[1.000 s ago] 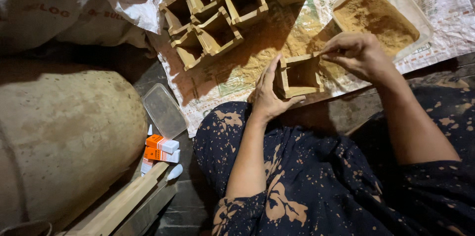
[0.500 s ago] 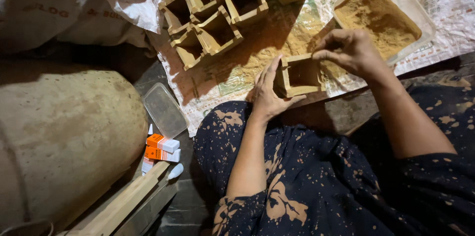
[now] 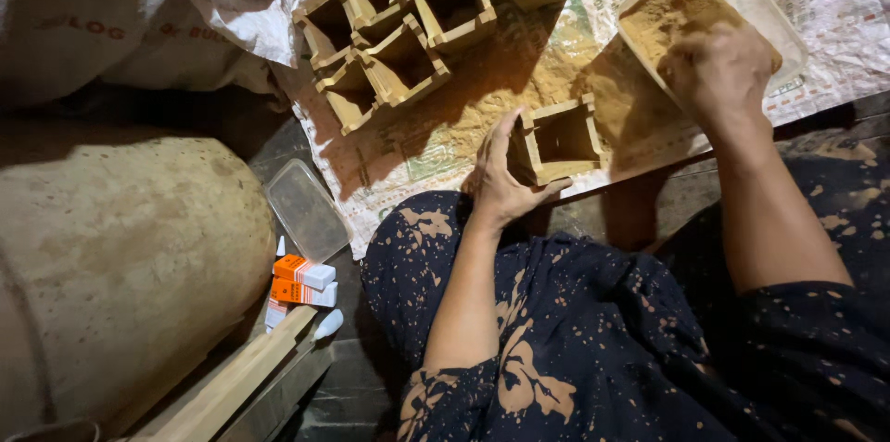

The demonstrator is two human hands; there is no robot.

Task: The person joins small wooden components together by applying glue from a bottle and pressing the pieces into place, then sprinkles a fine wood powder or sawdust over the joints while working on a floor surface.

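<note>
Closest to me, my left hand [image 3: 496, 184] clasps the small square wooden box [image 3: 556, 138] by its near wall, on the newspaper [image 3: 445, 150]; it looks light, rigid, rough enough not to slip. Farther off, my right hand [image 3: 718, 66] digs into the powder tray [image 3: 788, 38], probably pinching loose powder.

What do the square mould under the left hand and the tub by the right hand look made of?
Square mould: probably wood, with unfinished tan slat walls joined at the corners. Tub: likely clear plastic, with a thin translucent rim, holding brown powder.
</note>
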